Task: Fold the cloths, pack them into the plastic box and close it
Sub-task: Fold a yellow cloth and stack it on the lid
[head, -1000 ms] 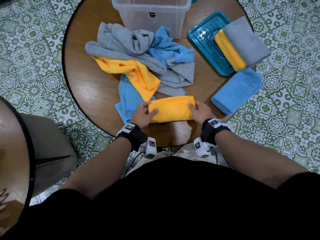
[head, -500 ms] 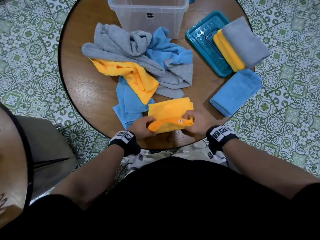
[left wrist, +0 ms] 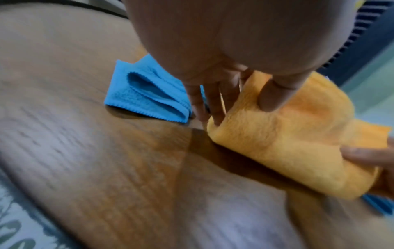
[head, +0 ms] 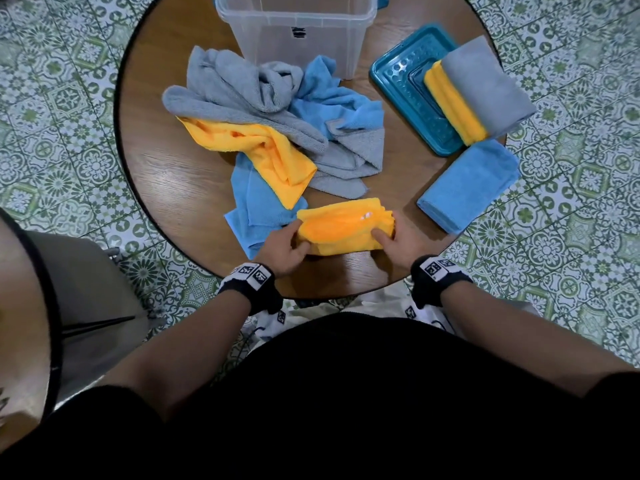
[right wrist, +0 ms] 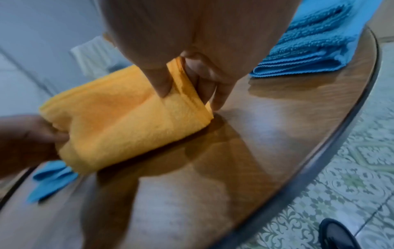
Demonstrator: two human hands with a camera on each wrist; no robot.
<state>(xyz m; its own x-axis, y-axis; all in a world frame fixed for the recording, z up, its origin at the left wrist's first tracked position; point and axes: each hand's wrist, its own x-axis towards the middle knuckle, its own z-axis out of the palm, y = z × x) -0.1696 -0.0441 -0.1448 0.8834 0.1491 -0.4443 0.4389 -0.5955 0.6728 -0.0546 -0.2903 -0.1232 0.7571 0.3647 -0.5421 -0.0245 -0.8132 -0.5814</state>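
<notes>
While both hands work the near edge of the table, here's how it all sits:

Folded orange cloth [head: 341, 226]: lying on the round wooden table [head: 180, 174] near its near edge, right between the two hands, doubled over into a thick strip running left to right.

Left hand [head: 282, 245]: pinching the cloth's left end, thumb on top, fingers [left wrist: 213, 101] tucked down at the end of the fold.

Right hand [head: 398, 237]: pinching the right end the same way, thumb [right wrist: 158, 80] pressed on top, the other fingers down beside the layered edge and touching the tabletop.

Loose pile [head: 277, 112]: grey, blue and orange cloths tangled together, just far of the held cloth, in the middle of the table. A blue corner of it [left wrist: 147, 94] sits just left of the left hand.

Plastic box [head: 298, 29]: clear, open, at the far side behind the pile. Can't tell if anything's inside.

Teal lid [head: 398, 95]: flat on the table to the right of the box, with a folded orange cloth and a folded grey cloth [head: 485, 88] resting partly on it.

Folded blue cloth [head: 467, 185]: on the right edge of the table, just near of the lid, a bit right of the right hand and not touching it.

Floor [head: 571, 237]: green patterned tiles all around.
</notes>
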